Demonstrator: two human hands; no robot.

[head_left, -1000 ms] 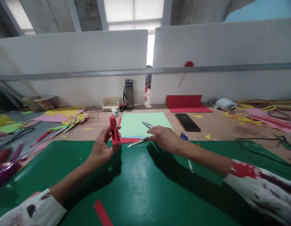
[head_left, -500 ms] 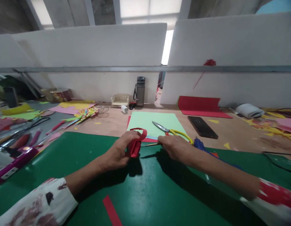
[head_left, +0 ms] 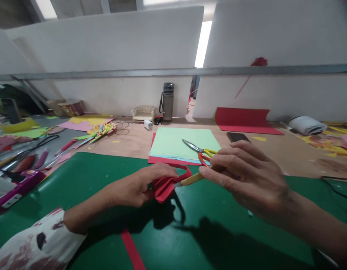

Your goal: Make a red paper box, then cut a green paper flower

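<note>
My left hand (head_left: 134, 185) is closed round a pleated red paper piece (head_left: 164, 189), held just above the green mat (head_left: 213, 210). A thin red strip curls from its top to the right. Between thumb and fingers, my right hand (head_left: 252, 183) grips a slim tan-handled tool (head_left: 192, 179). Its grey pointed tip meets or nearly meets the right side of the red paper; contact is hard to judge. Behind my right fingers lie scissors (head_left: 192, 145) with yellow and red handles, partly covered, on a stack of pale green paper (head_left: 173, 140).
A flat red strip (head_left: 132, 247) lies on the mat's near side. A grey bottle (head_left: 168, 103) stands at the back. Folded red paper (head_left: 243, 119) and a phone (head_left: 237, 137) lie right. Pens, a purple tool (head_left: 23, 187) and paper scraps crowd the left.
My right hand has lifted and turned, bringing the slim tool's tip to the red paper. My left hand has shifted slightly right and nearer with the paper. The view has tilted down.
</note>
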